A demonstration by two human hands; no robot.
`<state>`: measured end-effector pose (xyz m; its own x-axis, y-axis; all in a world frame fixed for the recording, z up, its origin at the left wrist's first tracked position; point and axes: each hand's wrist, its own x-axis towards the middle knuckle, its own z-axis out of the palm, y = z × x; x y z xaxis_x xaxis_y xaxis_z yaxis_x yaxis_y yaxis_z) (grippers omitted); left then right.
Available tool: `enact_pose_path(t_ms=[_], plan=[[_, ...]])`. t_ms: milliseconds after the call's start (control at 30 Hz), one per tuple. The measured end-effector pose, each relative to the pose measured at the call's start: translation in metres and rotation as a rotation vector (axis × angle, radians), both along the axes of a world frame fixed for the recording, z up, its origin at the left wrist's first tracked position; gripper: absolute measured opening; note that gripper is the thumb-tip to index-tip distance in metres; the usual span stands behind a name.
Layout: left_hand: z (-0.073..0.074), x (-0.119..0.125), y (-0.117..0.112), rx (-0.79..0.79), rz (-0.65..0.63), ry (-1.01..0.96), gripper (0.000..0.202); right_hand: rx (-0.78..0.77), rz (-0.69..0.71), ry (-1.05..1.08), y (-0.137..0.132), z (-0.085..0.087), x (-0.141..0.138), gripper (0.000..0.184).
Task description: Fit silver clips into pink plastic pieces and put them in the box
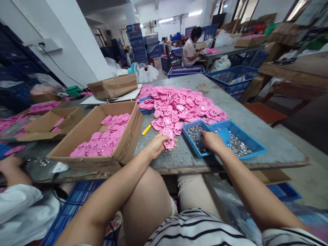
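My left hand (155,146) grips a flat pink plastic piece (168,138) with holes in it, held upright near the table's front edge. A few small metal parts (167,151) lie just beneath it. My right hand (210,140) reaches into a blue tray (188,137) of small shiny metal parts (196,134). Its fingers are bent down among them, and whether they pinch one is hidden. Right beside it sits a second blue tray (258,147) with more metal parts (239,145). Behind both hands spreads a large heap of pink pieces (183,102).
A cardboard box (128,143) holding pink pieces stands on the left, beside a yellow-handled tool (147,130). Farther left, a co-worker's arm (12,171) rests at the table. Another person (189,51) sits at a back table. Blue crates (232,77) stand beyond the right edge.
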<state>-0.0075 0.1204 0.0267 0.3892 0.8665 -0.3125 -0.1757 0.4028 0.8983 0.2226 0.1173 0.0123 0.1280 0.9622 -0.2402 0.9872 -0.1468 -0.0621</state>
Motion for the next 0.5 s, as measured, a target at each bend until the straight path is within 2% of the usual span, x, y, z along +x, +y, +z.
enact_pose_path(t_ms=[267, 333, 400, 500], plan=[[-0.002, 0.002, -0.001, 0.003, -0.017, 0.067, 0.018, 0.072, 0.004, 0.097, -0.001, 0.008, 0.003, 0.035], [-0.003, 0.002, -0.001, 0.006, -0.015, 0.079, 0.020, 0.131, 0.029, 0.157, -0.003, 0.011, -0.003, 0.037], [-0.003, 0.002, -0.002, 0.014, -0.022, 0.078, 0.024, 0.229, 0.111, 0.285, -0.009, 0.011, -0.014, 0.035], [-0.004, 0.004, -0.005, 0.036, -0.044, 0.073, 0.032, 0.363, 0.323, 0.500, -0.018, 0.011, -0.038, 0.029]])
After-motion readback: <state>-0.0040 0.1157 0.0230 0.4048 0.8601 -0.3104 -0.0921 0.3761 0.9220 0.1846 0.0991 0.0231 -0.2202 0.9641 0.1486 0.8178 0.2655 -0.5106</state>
